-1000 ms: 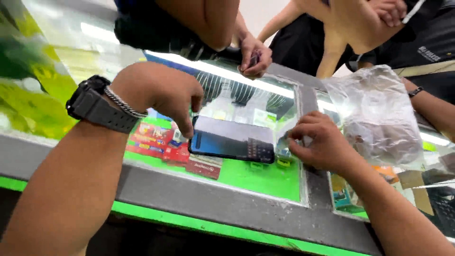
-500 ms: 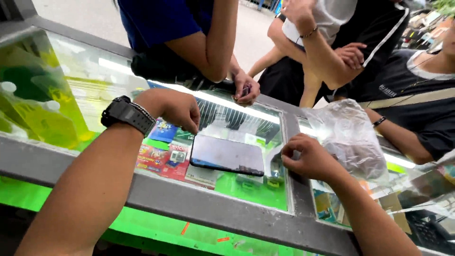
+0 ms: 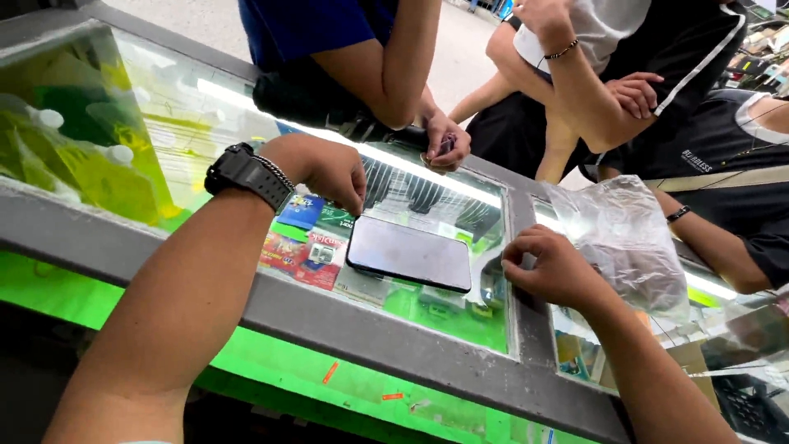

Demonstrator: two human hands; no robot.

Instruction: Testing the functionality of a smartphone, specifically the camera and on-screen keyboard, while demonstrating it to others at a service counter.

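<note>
Fingers of my left hand [image 3: 325, 168] curled, tips touching top-left corner of flat dark rectangular phone [image 3: 409, 253], pinning it, not lifting. Fingers of my right hand [image 3: 552, 267] bunched in loose fist just off phone's 3 o'clock edge; whether they pinch anything, cannot tell. Phone lies face up on glass counter top [image 3: 205, 123], screen dark, above red and blue packets [image 3: 306, 238] in case below. Crumpled clear plastic bag [image 3: 625, 238] at 2 o'clock from right hand. Another person's hand [image 3: 444, 144] at 12 o'clock. Phone placed and steadied; nothing opened or removed so far.
</note>
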